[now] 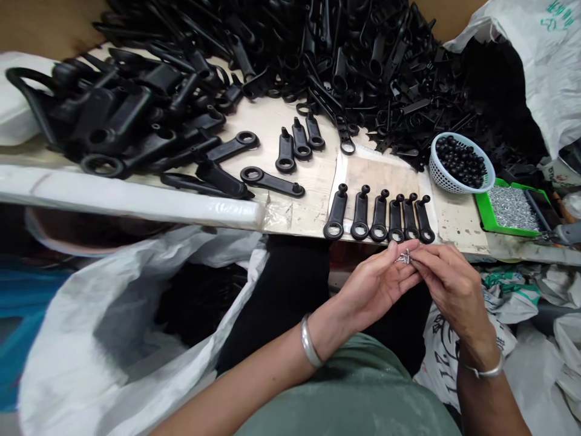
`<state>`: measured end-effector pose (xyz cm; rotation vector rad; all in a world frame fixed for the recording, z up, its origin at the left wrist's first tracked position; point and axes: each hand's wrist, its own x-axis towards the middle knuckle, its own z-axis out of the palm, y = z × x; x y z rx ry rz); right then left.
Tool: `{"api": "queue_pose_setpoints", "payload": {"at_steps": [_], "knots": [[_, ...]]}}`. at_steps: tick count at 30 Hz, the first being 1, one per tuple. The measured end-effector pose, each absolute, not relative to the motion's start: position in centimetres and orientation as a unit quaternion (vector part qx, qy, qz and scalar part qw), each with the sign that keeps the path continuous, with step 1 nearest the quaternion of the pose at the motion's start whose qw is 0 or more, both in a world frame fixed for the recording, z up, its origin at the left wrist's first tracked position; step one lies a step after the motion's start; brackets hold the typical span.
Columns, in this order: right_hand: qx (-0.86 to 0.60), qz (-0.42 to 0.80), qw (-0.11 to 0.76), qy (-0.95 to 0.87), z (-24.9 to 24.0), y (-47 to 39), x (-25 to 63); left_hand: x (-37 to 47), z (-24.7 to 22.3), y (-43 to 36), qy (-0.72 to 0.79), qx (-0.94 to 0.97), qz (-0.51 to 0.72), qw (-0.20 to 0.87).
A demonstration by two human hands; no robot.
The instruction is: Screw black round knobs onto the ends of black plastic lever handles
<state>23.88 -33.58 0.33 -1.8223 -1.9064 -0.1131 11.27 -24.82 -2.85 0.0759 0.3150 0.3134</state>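
Both hands together below worktop (458, 224) edge: left grip (376, 284) cupped w/ small screws (403, 258), right grip (447, 284) pinching same screws; six black handles (379, 217) lined up just above.

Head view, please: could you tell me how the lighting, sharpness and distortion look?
Head view: even, soft light; table edge bows from wide-angle distortion; the row of black handles is sharp; small screws between the left hand and right hand are too tiny to resolve.
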Motion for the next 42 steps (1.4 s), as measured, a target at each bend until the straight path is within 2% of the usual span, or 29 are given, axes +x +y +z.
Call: {"api": "queue_pose_setpoints", "payload": {"at_steps": [15,21,26,34,42], "knots": [[-0.662,-0.027,0.194,-0.724,0.8,-33.8,23.8,11.2,-3.8,-24.8,0.146,0.042,0.156,0.976],[-0.658,0.071,0.326,-0.675,0.8,-33.5,24.4,11.1,-3.5,-24.6,0.156,0.036,0.154,0.975],[-0.660,0.121,0.314,-0.671,0.6,-33.3,25.0,11.2,-3.5,-24.5,0.171,0.035,0.153,0.973],[-0.678,0.055,0.306,-0.666,0.2,-32.8,25.4,11.1,-3.6,-24.2,0.160,0.033,0.154,0.975],[-0.713,0.116,0.434,-0.538,0.3,-31.7,27.0,10.9,-3.9,-24.1,0.143,0.049,0.139,0.979]]}}
